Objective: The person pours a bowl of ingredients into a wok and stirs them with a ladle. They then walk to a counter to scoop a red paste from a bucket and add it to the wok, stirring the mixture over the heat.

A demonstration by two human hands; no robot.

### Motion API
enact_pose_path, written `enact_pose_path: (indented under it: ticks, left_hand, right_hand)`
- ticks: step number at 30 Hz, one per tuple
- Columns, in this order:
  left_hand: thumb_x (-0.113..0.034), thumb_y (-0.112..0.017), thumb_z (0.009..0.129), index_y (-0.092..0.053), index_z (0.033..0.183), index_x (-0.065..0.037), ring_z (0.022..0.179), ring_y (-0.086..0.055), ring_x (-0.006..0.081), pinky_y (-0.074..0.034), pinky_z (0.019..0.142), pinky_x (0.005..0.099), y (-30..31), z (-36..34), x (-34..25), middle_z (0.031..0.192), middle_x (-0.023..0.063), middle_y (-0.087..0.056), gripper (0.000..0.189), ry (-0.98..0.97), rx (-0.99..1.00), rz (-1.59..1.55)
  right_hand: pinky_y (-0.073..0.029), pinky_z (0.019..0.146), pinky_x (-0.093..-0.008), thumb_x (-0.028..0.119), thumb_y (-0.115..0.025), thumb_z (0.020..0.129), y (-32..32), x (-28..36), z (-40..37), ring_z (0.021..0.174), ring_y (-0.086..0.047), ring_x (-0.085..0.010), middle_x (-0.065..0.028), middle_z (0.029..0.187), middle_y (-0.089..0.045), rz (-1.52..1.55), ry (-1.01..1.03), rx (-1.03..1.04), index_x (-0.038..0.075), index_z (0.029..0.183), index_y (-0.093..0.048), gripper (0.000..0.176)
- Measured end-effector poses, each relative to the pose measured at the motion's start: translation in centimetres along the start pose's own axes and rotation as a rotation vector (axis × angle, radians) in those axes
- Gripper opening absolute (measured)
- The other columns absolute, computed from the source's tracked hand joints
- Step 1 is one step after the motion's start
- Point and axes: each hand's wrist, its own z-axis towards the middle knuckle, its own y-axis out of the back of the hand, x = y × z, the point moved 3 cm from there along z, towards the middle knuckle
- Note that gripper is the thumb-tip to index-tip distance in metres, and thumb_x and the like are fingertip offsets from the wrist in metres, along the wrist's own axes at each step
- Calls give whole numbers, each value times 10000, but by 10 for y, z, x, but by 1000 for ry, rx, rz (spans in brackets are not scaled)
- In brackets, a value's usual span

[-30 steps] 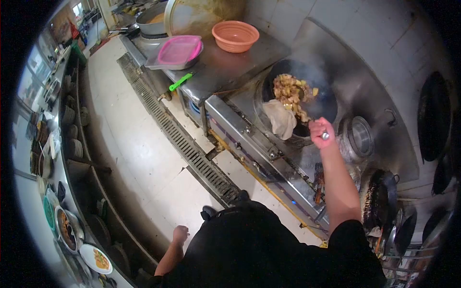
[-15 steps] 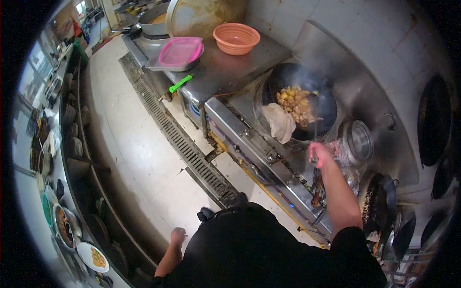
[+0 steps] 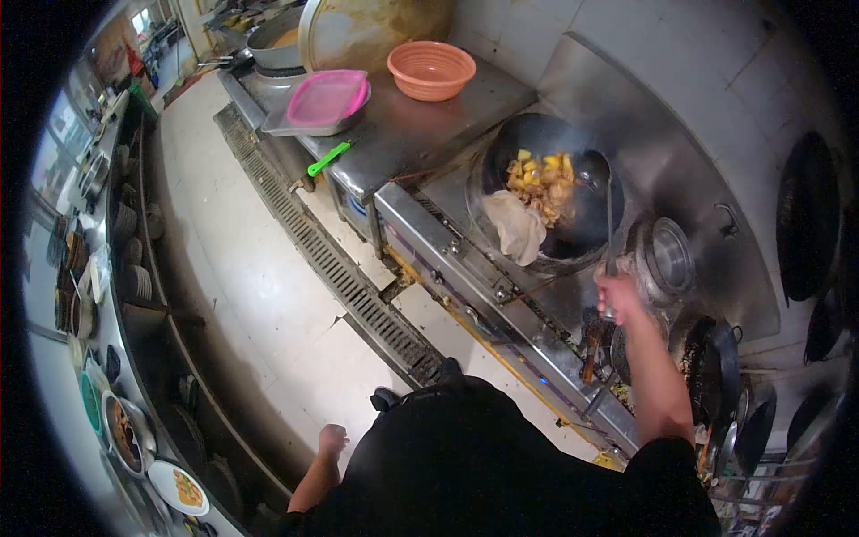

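My right hand (image 3: 619, 297) is wrapped around the long handle of a ladle (image 3: 611, 219), whose dark bowl sits inside the black wok (image 3: 598, 234). Browned chunks and yellow pieces of food (image 3: 546, 183) lie towards the wok's left side, and steam rises from them. A beige cloth (image 3: 514, 227) is draped over the near left rim. Down by my left side, away from the stove, my left hand (image 3: 333, 439) hangs with curled fingers and nothing visible in it.
Left of the wok, the steel counter holds an orange basin (image 3: 431, 72), a pink-lidded container (image 3: 327, 98) and a green-handled tool (image 3: 329, 158). Metal pots (image 3: 669, 257) stand right of the wok. A dish shelf (image 3: 134, 295) lines the left side; a floor drain (image 3: 331, 255) runs between.
My right hand has shifted slightly right and down with the ladle, whose bowl moved to the wok's right side. The food is bunched differently, showing more yellow pieces. My left hand stays put.
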Motion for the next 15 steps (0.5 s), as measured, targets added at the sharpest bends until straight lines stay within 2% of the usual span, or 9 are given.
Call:
enact_pose_path:
  ticks: [4,6,7,9,10,12,13,14,15]
  left_hand:
    - [-119,-511,809,-538,852,15,543,-576,202,-439,453,289,-5,4,2,690,88,-550,143,-41,-59,-54]
    - [-123,-511,814,-540,878,18,552,-581,204,-442,459,287,-7,-1,2,705,89,-557,158,-54,-84,-84]
    - [-120,-514,810,-548,881,21,569,-589,203,-453,468,293,-8,-2,-4,729,96,-565,162,25,-54,-81]
    - [-117,-517,807,-556,884,24,586,-598,203,-464,476,299,-7,-1,-4,753,102,-572,165,102,-24,-78]
    - [-108,-518,806,-565,879,25,591,-601,204,-476,489,305,-6,3,-1,759,109,-576,159,-26,-2,91]
    - [-99,-520,804,-573,874,25,595,-604,204,-488,501,311,-8,3,-1,765,116,-580,153,-151,20,254]
    - [-87,-519,803,-573,849,25,582,-601,205,-493,502,309,-6,2,-1,748,119,-578,133,-165,10,399]
    - [-75,-518,802,-573,824,25,569,-597,205,-498,503,307,-4,1,-1,730,122,-576,117,-179,0,546]
    - [-75,-518,802,-573,824,25,569,-597,205,-498,503,307,0,-4,-11,730,122,-576,117,-179,1,547]
  right_hand:
    - [-337,302,-310,100,-523,751,-45,-27,42,359,-425,-178,-50,514,-456,170,-115,73,84,594,-444,177]
    - [-339,310,-304,130,-528,740,-80,-6,52,373,-432,-173,-59,517,-465,703,-169,516,94,579,-439,187]
    - [-338,311,-296,144,-530,723,-82,6,63,368,-424,-154,-44,509,-463,802,-35,611,99,614,-455,140]
    - [-335,305,-288,139,-513,738,-76,40,46,369,-422,-132,-18,500,-453,1290,-507,744,104,667,-464,93]
    - [-335,305,-288,139,-513,738,-70,46,36,369,-422,-132,-18,500,-453,1288,-508,746,104,667,-464,93]
    - [-333,298,-281,127,-493,752,-53,41,21,361,-417,-123,0,494,-440,946,-342,529,102,707,-456,64]
    - [-333,298,-281,127,-493,752,-45,38,16,361,-417,-123,0,494,-440,945,-342,529,102,707,-456,64]
    - [-335,296,-282,124,-492,756,-36,34,14,357,-415,-123,-2,495,-439,694,-243,485,101,710,-454,64]
    - [-337,294,-284,121,-490,761,-29,32,9,353,-414,-123,-4,495,-438,445,-144,436,101,713,-451,65]
